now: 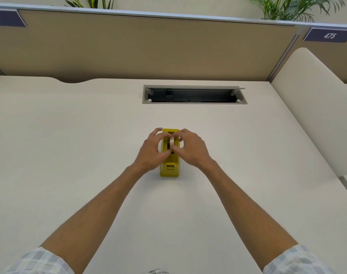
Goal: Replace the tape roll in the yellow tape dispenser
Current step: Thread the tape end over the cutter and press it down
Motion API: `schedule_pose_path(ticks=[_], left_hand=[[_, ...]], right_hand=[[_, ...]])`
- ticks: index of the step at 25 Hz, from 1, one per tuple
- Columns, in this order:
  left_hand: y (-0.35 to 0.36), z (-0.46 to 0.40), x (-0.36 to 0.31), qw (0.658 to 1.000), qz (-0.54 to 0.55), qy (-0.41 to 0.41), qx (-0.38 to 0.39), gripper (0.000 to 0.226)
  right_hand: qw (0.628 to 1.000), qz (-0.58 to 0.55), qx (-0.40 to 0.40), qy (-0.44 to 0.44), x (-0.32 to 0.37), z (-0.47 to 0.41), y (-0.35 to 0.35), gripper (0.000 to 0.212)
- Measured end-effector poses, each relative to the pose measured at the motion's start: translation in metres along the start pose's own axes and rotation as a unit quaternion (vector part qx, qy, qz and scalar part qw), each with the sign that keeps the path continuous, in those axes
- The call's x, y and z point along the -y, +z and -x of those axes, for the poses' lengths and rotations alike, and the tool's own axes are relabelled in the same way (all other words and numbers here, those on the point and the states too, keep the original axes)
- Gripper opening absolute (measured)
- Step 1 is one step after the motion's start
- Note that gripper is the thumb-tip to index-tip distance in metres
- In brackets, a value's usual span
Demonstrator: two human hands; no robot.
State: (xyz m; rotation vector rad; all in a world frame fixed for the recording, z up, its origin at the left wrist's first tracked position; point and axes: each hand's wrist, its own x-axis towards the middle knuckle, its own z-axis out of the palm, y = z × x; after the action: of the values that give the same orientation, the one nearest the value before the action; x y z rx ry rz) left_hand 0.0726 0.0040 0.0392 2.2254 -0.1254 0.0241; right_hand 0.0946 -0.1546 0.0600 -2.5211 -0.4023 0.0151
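Both bare forearms reach forward and converge — the left hand (pixel 152 150) curled, index finger raised, thumb pointing inward; the right hand (pixel 189 148) curled too, its fingertips (pixel 175 136) pinched together just beside the left thumb.

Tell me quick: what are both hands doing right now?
Left hand: fingers closed on the tape roll in the yellow tape dispenser.
Right hand: also pinching the tape roll.

Tape roll (pixel 170 143) upright in yellow dispenser (pixel 169 168)
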Motion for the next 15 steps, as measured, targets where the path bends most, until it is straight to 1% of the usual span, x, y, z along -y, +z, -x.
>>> schedule_pose_path(ticks=[3, 7, 11, 15], left_hand=[[0.0001, -0.0015, -0.0009, 1.0, 0.002, 0.002, 0.006, 0.048], [0.0021, -0.003, 0.0003, 1.0, -0.002, -0.001, 0.005, 0.041], [0.0032, -0.0023, 0.0012, 1.0, 0.004, 0.02, -0.004, 0.048], [0.0044, -0.002, 0.004, 1.0, 0.001, 0.006, -0.007, 0.056]], right_hand=[[1.0, 0.0, 0.009, 0.0, -0.0005, -0.0005, -0.0014, 0.035], [1.0, -0.002, 0.009, -0.008, -0.0024, -0.0004, -0.0022, 0.039], [0.999, 0.031, 0.03, -0.026, -0.0012, -0.0018, -0.0037, 0.046], [0.996, 0.057, 0.058, -0.026, -0.001, -0.0051, -0.0064, 0.048]])
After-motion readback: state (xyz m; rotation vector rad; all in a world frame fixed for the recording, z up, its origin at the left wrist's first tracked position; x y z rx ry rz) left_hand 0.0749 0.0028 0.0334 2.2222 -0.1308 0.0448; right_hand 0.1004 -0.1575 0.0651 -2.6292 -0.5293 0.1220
